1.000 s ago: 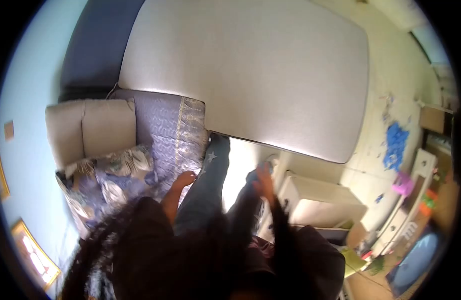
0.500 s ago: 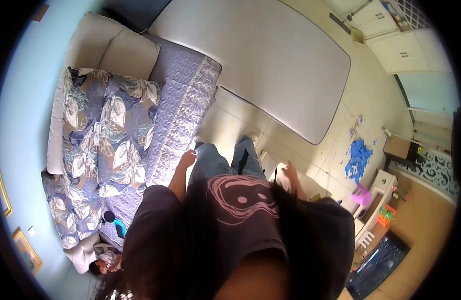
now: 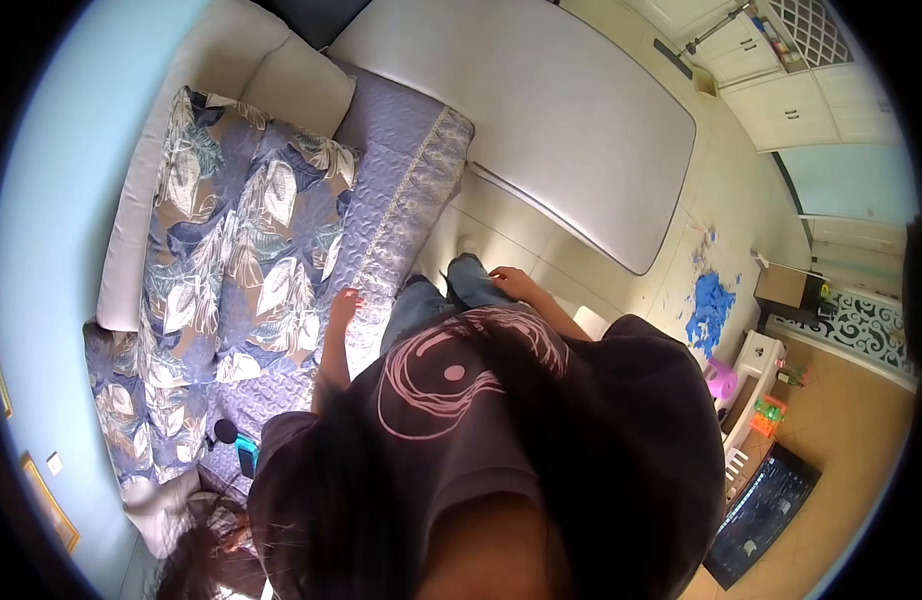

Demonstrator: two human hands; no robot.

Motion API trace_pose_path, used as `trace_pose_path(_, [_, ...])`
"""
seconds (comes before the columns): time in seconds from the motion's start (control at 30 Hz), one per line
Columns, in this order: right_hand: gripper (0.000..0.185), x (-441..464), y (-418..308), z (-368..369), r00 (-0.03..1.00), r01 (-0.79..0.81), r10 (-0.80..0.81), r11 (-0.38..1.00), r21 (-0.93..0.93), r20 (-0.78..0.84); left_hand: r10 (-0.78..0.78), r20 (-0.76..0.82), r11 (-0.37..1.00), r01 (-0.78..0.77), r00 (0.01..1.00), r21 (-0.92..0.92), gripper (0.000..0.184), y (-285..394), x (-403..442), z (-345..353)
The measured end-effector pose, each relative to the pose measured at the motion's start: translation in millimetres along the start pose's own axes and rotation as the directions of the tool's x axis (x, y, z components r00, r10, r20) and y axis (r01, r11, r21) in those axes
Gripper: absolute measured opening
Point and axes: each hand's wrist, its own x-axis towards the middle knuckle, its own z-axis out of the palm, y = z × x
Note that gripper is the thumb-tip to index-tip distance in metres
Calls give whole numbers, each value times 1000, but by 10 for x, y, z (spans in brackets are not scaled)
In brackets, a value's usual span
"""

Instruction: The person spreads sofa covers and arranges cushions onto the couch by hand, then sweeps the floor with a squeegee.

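My left hand (image 3: 347,304) hangs beside my left leg, over the lace-edged side of the purple quilted sofa cover (image 3: 383,130). Its fingers are loosely bent and apart, with nothing visible in them. In front of my right thigh is my right hand (image 3: 513,284), its fingers loosely stretched toward the jeans (image 3: 471,285). I make out no object in it, and cannot tell if it touches the cloth. A leaf-patterned cover (image 3: 251,240) is spread over the sofa to my left.
A large grey padded slab (image 3: 541,110) lies ahead. Blue scraps (image 3: 711,310) are scattered on the tiled floor (image 3: 571,262) at right. Farther right are a pink container (image 3: 719,380), a white cabinet (image 3: 756,355) and a screen (image 3: 764,515). A person (image 3: 226,535) is at lower left, partly hidden by hair.
My right hand has swung inward, from beside the white seat to the front of my thigh. My left hand has moved slightly left and forward relative to my body. My legs have stepped and the view has turned.
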Motion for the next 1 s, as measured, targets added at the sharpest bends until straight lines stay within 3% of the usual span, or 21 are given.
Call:
trace_pose_path(0.03, [27,19,-37,-48,1000,5,-5,1000,-3,3,0,-5,1000,-1,1000,-4,17,18,-39,29])
trace_pose_path(0.17, [25,23,121,-227,989,-126,135,984,127,-62,-284,96,921,299,954,-249,22,-36,-158,149])
trace_pose_path(0.23, [26,59,405,-270,976,-191,201,975,117,-86,-328,77,924,337,941,-179,22,-112,-87,226])
trace_pose_path(0.27, [26,61,420,-332,977,-183,194,976,115,-88,-322,73,926,330,944,-183,22,-118,-11,268])
trace_pose_path(0.33, [29,7,415,-493,920,-387,391,918,86,-25,-316,37,941,318,948,-113,21,-106,118,324])
trace_pose_path(0.37, [29,73,634,-456,923,-380,383,921,83,-20,-315,29,941,317,949,-119,21,-94,199,362])
trace_pose_path(0.43, [27,317,1311,-419,949,-306,297,948,-84,-107,-161,17,981,162,987,-111,21,8,376,481])
trace_pose_path(0.47, [27,412,1417,-601,955,-287,277,952,-102,-103,-172,5,974,170,985,-147,20,-25,523,551])
trace_pose_path(0.5, [27,472,1472,-808,961,-272,268,960,-69,-69,-188,-49,980,185,981,-73,20,53,597,651])
trace_pose_path(0.63, [26,677,1549,-1669,968,-238,230,968,77,101,-203,-117,976,191,972,-108,20,471,807,1249])
trace_pose_path(0.67, [24,679,1269,-2057,960,-274,260,950,150,105,-147,-153,988,137,977,-75,20,661,840,1460])
trace_pose_path(0.7, [24,775,1345,-2241,959,-272,256,953,136,125,-193,-96,980,187,977,-68,19,814,886,1633])
trace_pose_path(0.77, [26,915,1520,-2588,959,-283,274,894,347,77,-56,-79,977,39,995,-211,20,1018,980,2065])
trace_pose_path(0.9, [25,1094,1834,-3128,955,-295,287,886,356,77,-164,-60,964,147,985,-221,20,1381,1009,2668])
trace_pose_path(0.97, [27,1156,1923,-3333,954,-297,291,887,355,71,-222,3,962,218,975,166,21,1501,1018,2814])
trace_pose_path(1.0, [26,1170,1960,-3416,940,-341,324,898,279,106,-165,-26,968,167,986,187,21,1496,1015,2859])
